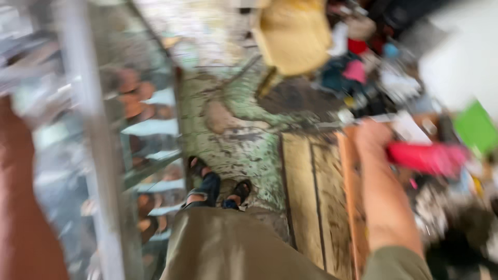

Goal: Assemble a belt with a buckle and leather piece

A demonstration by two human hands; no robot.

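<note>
Over at the right side of the cluttered desk (316, 197), the person's right hand (374, 136) reaches out from an olive sleeve and meets the near end of a long red object (428, 158), which lies crosswise on the heaped goods, stretching away to the right toward a green card (474, 127). The picture is badly smeared by motion, so I cannot tell whether the fingers are clenched round the red thing or only touching it; the hand's knuckle side faces up and the red end seems to start right at the fingertips. To handle it well, I would judge, the hand should close firmly on that near end and lift it straight up clear of the pile, since loose small goods crowd it on every side and a sideways drag could sweep some off the wooden edge. The left hand is not visible as such: only a reddish-brown blur (23, 207) fills the lower left corner, beside a glass-fronted shelf unit (150, 129) holding brownish items. Down on the worn green floor (233, 135) stand the person's own sandalled feet (215, 189), and a yellow bag (293, 33) hangs near the top.
</note>
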